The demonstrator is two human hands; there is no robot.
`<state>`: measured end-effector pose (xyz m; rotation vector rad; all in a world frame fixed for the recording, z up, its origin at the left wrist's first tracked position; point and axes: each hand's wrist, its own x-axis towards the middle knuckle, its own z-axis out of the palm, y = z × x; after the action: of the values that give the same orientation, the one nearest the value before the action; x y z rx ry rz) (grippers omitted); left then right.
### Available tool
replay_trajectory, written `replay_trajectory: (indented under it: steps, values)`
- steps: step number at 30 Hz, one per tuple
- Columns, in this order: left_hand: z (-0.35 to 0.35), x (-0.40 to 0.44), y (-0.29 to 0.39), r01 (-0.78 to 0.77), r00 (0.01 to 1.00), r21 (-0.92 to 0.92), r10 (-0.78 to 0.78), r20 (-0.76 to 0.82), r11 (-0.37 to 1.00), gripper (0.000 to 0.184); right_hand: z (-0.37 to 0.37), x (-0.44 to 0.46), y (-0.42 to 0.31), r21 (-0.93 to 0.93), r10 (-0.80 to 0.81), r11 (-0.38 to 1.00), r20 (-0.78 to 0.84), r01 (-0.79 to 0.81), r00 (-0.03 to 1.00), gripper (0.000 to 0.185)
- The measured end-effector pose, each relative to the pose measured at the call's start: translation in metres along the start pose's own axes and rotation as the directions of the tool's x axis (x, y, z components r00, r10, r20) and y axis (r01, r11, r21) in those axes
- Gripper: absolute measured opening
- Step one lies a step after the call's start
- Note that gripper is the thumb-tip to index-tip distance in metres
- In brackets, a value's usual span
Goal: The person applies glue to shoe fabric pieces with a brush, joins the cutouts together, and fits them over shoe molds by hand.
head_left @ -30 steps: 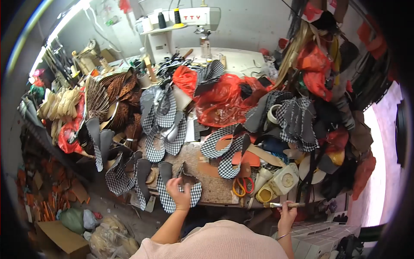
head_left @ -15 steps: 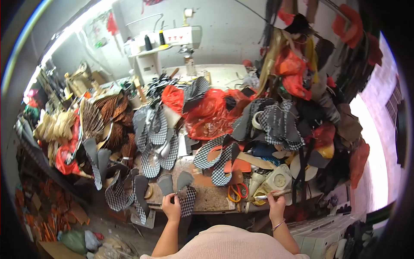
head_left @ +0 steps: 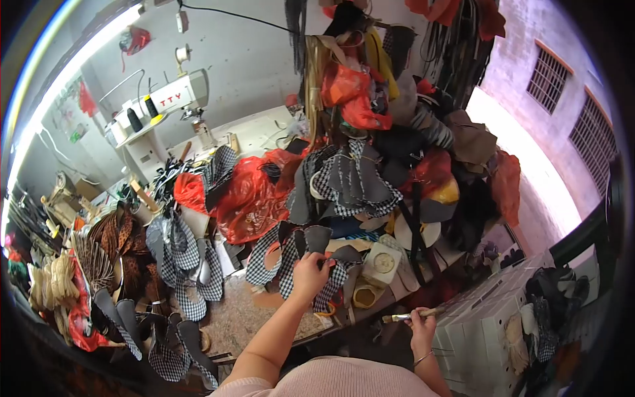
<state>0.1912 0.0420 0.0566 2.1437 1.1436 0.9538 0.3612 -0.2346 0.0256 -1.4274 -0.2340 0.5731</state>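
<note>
My left hand [head_left: 311, 276] pinches a checkered fabric piece with grey flaps [head_left: 338, 274] over the right part of the bench. Beside it lie other black-and-white checkered pieces [head_left: 262, 264]. Closed around the handle of a brush [head_left: 400, 317], my right hand [head_left: 422, 331] is off the bench's front edge, with the bristles pointing left. Just behind the brush, on the bench, sit a yellow-rimmed pot [head_left: 364, 296] and a pale square container [head_left: 382, 262]. Orange scissor handles [head_left: 325, 309] show partly under the held piece.
A sewing machine [head_left: 173, 96] stands at the back left. Red plastic bags [head_left: 248, 198] and stacked grey-checkered pieces [head_left: 354, 175] cover the bench's middle. Brown patterned pieces [head_left: 119, 231] lie at left. White crates [head_left: 483, 331] stand at right.
The view has turned right. My left hand has lifted the checkered piece and carried it right, over the other checkered pieces. My right hand still holds the brush, now beyond the bench edge.
</note>
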Motion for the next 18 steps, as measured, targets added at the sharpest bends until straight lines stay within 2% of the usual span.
replay_trajectory:
  steps: [1,3,6,8,10,12,14,16,17,18]
  values:
    - [0.012,0.006,-0.002,-0.002,1.000,-0.008,0.002,0.008,1.000,0.018,-0.003,-0.001,-0.002,0.034,0.014,0.999,-0.020,-0.014,1.000,0.013]
    - [0.029,0.014,-0.004,0.109,0.981,0.209,-0.139,0.135,0.972,0.022,-0.005,-0.003,-0.007,0.052,0.012,0.999,-0.050,-0.009,0.999,0.013]
    - [0.036,0.007,-0.015,0.081,0.960,0.306,-0.156,0.232,0.949,0.025,-0.007,-0.005,-0.008,0.069,0.001,0.998,-0.074,0.004,0.997,0.013]
    - [0.033,-0.002,-0.021,0.107,0.958,0.241,-0.165,0.236,0.965,0.026,-0.010,-0.004,-0.006,0.066,-0.005,0.998,-0.073,0.010,0.997,0.013]
    - [0.030,-0.005,-0.043,-0.007,0.999,0.073,0.011,-0.042,0.997,0.028,-0.014,-0.003,-0.004,0.044,0.023,0.999,-0.060,-0.020,0.998,0.014]
    - [0.010,0.017,-0.072,0.052,0.989,-0.112,-0.067,-0.131,0.992,0.032,-0.015,0.001,-0.002,0.017,0.025,1.000,-0.061,-0.024,0.998,0.013]
    - [0.009,0.043,-0.127,0.196,0.897,-0.095,-0.218,-0.384,0.976,0.035,-0.016,0.001,0.002,-0.016,0.029,0.999,-0.080,-0.030,0.996,0.012]
    - [0.005,0.069,-0.149,0.518,0.831,0.102,-0.471,-0.296,0.849,0.032,-0.012,0.006,0.008,-0.062,0.021,0.998,-0.066,-0.025,0.998,0.013]
    - [0.006,0.073,-0.157,0.513,0.837,0.106,-0.469,-0.281,0.852,0.032,-0.008,0.008,0.013,-0.082,0.003,0.997,-0.062,-0.008,0.998,0.014]
    - [0.009,0.077,-0.164,0.505,0.863,0.209,-0.499,-0.083,0.838,0.031,-0.001,0.009,0.018,-0.081,0.005,0.997,-0.077,-0.011,0.997,0.014]
